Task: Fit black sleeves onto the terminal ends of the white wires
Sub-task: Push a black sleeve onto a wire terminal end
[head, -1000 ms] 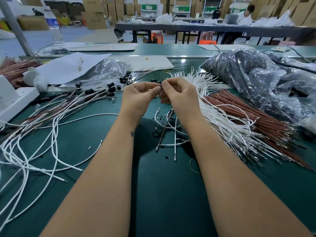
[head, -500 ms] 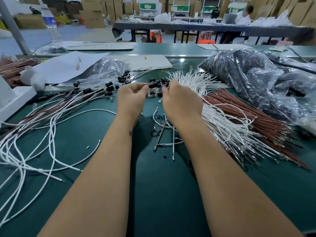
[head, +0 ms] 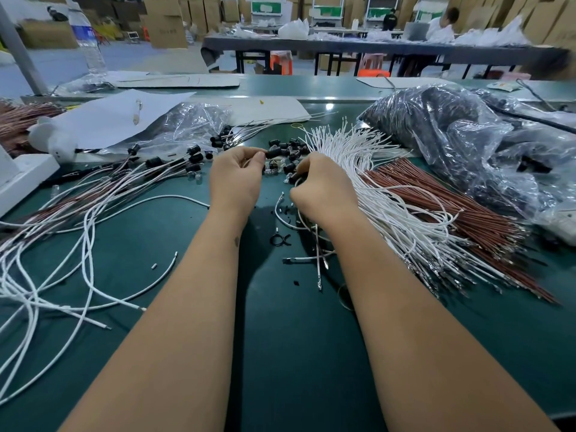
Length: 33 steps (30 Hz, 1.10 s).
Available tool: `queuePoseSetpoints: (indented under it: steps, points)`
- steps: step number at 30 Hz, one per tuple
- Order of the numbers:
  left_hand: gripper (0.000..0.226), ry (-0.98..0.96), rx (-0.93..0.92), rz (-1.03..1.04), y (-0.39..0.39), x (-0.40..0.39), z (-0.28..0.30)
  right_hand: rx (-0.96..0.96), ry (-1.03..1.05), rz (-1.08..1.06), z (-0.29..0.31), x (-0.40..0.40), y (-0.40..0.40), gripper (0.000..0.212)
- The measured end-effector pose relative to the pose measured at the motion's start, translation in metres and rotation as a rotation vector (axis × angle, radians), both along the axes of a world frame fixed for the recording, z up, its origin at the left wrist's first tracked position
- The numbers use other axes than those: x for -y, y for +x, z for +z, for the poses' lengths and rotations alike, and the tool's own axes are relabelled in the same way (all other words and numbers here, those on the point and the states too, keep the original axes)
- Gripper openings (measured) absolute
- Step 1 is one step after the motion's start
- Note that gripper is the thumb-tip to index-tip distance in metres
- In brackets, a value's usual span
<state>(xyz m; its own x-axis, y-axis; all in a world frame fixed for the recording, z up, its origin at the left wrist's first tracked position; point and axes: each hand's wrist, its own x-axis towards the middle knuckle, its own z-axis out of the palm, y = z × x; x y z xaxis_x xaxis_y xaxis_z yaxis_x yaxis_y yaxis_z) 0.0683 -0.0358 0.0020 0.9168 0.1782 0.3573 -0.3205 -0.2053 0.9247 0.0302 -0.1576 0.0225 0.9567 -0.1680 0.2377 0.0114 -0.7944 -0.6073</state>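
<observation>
Across green bench [head: 280, 338]: white wires [head: 358, 151] fanned right, loose black sleeves [head: 291, 148] between hands. Left hand [head: 235, 179] pinching one sleeve; right hand [head: 324, 188] curled, contents unclear. Risk: snagging neighbouring strands, scattering sleeves, fumbling the pinch.

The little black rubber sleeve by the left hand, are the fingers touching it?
Touching. The head view shows the left hand pinching the small black rubber sleeve between thumb and fingertip.

Your head camera: looks forward and down, close over left hand [head: 234, 179], right hand [head: 324, 190]; single view.
</observation>
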Motion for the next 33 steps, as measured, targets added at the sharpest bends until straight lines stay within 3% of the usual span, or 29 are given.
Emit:
queuePoseSetpoints:
  steps: [5, 8, 15, 22, 26, 33]
  points:
    - [0.008, -0.016, 0.106, 0.123, 0.0014, -0.0023, 0.0054, 0.136, 0.307, 0.105, 0.0045, -0.0061, 0.0009, 0.029]
    - [0.006, -0.085, 0.103, 0.142, 0.0009, -0.0036, 0.0083, 0.134, 0.318, 0.130, 0.0026, -0.0068, 0.0014, 0.021]
    - [0.015, -0.111, 0.109, 0.028, -0.0005, -0.0001, 0.0068, 0.189, 0.280, 0.083, 0.0003, -0.0016, 0.0044, 0.028]
    - [0.021, -0.089, 0.093, 0.053, 0.0016, -0.0013, 0.0050, 0.235, 0.325, 0.123, -0.0009, 0.0005, 0.0040, 0.045]
    - [0.008, -0.048, 0.131, 0.100, 0.0036, -0.0027, 0.0043, 0.216, 0.331, 0.104, -0.0020, 0.0009, 0.0054, 0.033]
    - [0.021, -0.126, 0.039, -0.009, 0.0015, -0.0020, 0.0035, 0.267, 0.407, 0.052, 0.0010, 0.0011, 0.0043, 0.023]
